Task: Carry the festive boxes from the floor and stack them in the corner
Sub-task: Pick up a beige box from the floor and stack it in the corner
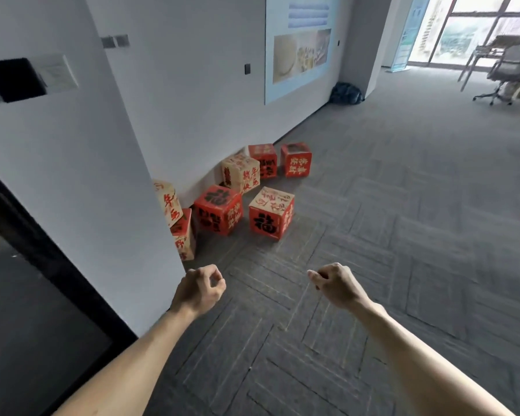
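Note:
Several red and tan festive boxes with brush lettering lie scattered on the grey carpet along the white wall. The nearest is a red and tan box (271, 214); an all-red box (217, 209) lies to its left. Behind them are a tan box (240, 172) and two red boxes (264, 159) (296, 160). Two more boxes (182, 232), one on the other, are half hidden behind the wall corner. My left hand (200, 288) and my right hand (335, 282) hang in front of me with fingers curled, holding nothing, well short of the boxes.
A white wall corner (150, 205) juts out on the left, with a dark glass door (27, 295) beside it. A dark bag (345, 93) lies by the far wall. A desk and office chair (506, 70) stand at the far right by the windows.

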